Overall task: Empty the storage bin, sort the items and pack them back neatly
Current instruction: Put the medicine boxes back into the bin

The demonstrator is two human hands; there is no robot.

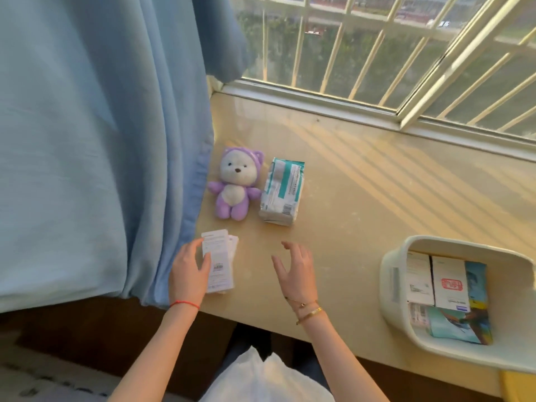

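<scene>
My left hand (190, 272) rests on a small stack of white boxes (218, 261) lying on the pale sill (348, 175), fingers laid along its left edge and over the top box; whether they press or merely touch, I cannot tell. My right hand (295, 269) hovers just to the right of that stack, fingers spread and loosely bent, holding nothing and touching nothing. The two hands are apart, with bare sill between them.

Beyond my left hand lies a purple plush bear (234, 184) on its back, and just beside it, straight ahead of my right hand, a white-and-teal pack (282, 191) lies flat. Well off to the right of my right hand sits the white storage bin (390, 281), with white boxes and colourful packets inside. A blue curtain (95, 134) hangs to the left of my left hand.
</scene>
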